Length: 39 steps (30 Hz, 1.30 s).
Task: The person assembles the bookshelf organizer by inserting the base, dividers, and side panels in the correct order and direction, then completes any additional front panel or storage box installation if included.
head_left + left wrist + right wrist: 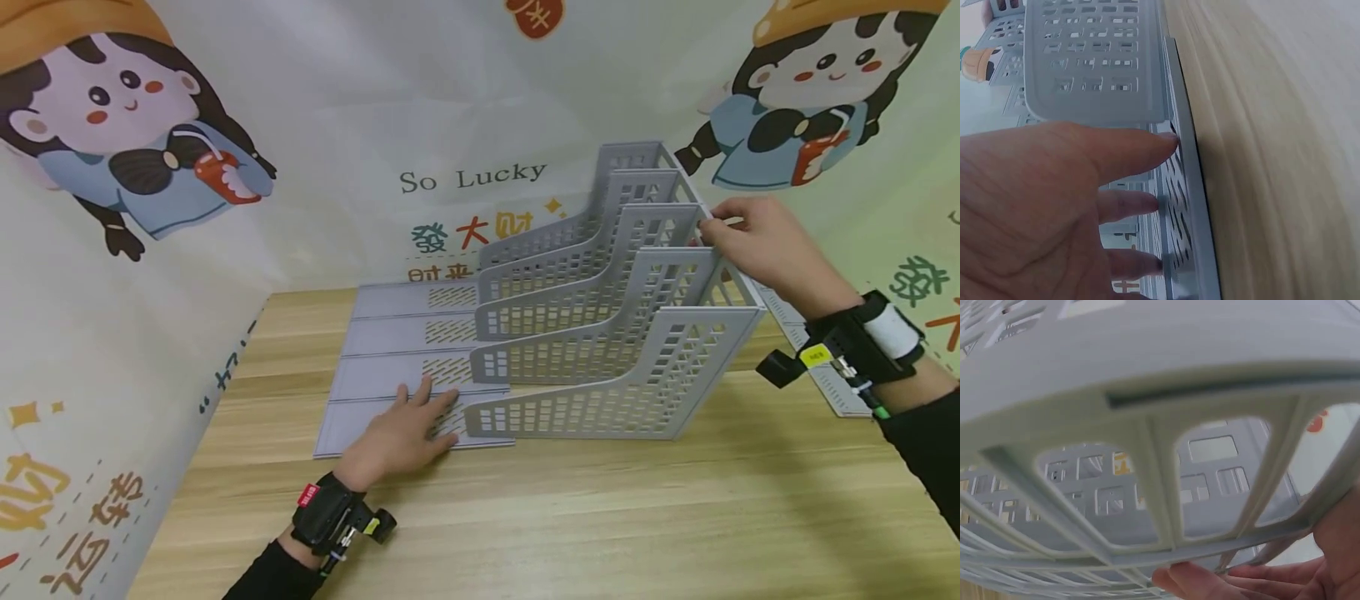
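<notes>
A grey lattice file rack (pixel 585 412) with several upright dividers stands on the wooden table. Its dividers slope down to low fronts on the left and rise tall on the right. Under those low ends lies a flat grey panel (pixel 375 364) with bands of slanted slots. My left hand (pixel 397 435) rests on this panel, fingers spread beside the nearest divider; in the left wrist view its thumb (pixel 1141 150) touches the panel near its edge. At the rack's tall end, my right hand (pixel 772 246) grips the upper part of the lattice back panel (pixel 1154 481), fingers curled at its bars.
Another grey slotted panel (pixel 840 396) lies on the table at the right, partly hidden behind the rack and right forearm. A printed cloth (pixel 337 108) with cartoon figures hangs behind the table (pixel 555 525) and along its left side.
</notes>
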{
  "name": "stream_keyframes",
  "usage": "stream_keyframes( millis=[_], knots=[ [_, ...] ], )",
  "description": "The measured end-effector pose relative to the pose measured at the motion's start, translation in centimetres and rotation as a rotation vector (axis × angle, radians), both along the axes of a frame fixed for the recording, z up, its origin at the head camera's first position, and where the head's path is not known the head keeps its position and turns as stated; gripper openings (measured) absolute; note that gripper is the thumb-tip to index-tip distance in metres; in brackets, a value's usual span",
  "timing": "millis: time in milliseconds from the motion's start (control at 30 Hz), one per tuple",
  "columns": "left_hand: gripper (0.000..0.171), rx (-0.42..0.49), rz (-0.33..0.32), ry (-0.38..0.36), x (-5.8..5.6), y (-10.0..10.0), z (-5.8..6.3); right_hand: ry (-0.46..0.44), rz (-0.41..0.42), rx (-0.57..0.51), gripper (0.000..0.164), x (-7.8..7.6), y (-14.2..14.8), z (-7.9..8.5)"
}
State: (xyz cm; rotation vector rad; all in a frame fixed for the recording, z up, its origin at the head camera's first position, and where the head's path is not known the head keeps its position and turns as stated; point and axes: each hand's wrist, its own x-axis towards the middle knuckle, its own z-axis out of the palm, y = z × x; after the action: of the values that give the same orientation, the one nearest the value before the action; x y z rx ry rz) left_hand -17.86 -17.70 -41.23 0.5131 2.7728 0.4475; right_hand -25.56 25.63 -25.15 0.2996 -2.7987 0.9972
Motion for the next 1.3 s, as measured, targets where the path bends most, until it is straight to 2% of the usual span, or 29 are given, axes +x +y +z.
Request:
stream_keyframes(
  millis=[67, 233, 333, 467, 667, 767, 867, 1000, 1067, 1167, 1300],
  knots=[
    [0.064, 0.006, -0.003, -0.007, 0.0, -0.3, 0.0, -0.023, 0.01, -0.007, 0.049, 0.1, 0.1, -0.1],
    [0.06, 0.032, -0.038, 0.008, 0.0, -1.0, -0.1, -0.166, 0.075, -0.011, 0.055, 0.4, 0.7, 0.3],
    [0.058, 0.047, -0.056, 0.023, 0.0, -1.3, -0.3, -0.214, 0.109, -0.019, 0.058, 0.7, 0.8, 0.5],
    [0.057, 0.062, -0.072, 0.032, -0.2, -1.5, -0.6, -0.226, 0.145, -0.035, 0.06, 1.1, 0.9, 0.5],
    [0.055, 0.085, -0.11, 0.012, -0.1, -1.9, -0.4, -0.204, 0.279, -0.044, 0.059, 1.9, 1.7, -0.1],
    [0.052, 0.085, -0.112, 0.025, -0.6, -2.1, -0.2, -0.201, 0.294, -0.072, 0.06, 2.1, 1.8, -0.3],
    [0.046, 0.088, -0.078, 0.103, -1.4, -2.1, -0.1, -0.205, 0.271, -0.103, 0.059, 2.4, 1.9, -0.5],
    [0.036, 0.105, 0.012, 0.228, -3.2, -1.8, 0.0, -0.19, 0.23, -0.113, 0.057, 3.2, 1.9, -0.7],
    [0.033, 0.114, 0.055, 0.265, -4.2, -1.6, 0.2, -0.179, 0.22, -0.11, 0.056, 3.7, 1.9, -0.8],
    [0.03, 0.119, 0.088, 0.305, -5.8, -1.2, 0.6, -0.164, 0.223, -0.112, 0.056, 4.6, 1.9, -0.9],
    [0.03, 0.122, 0.126, 0.297, -8.4, -0.2, 1.2, -0.124, 0.241, -0.1, 0.056, 5.6, 1.7, -1.1]
  ],
)
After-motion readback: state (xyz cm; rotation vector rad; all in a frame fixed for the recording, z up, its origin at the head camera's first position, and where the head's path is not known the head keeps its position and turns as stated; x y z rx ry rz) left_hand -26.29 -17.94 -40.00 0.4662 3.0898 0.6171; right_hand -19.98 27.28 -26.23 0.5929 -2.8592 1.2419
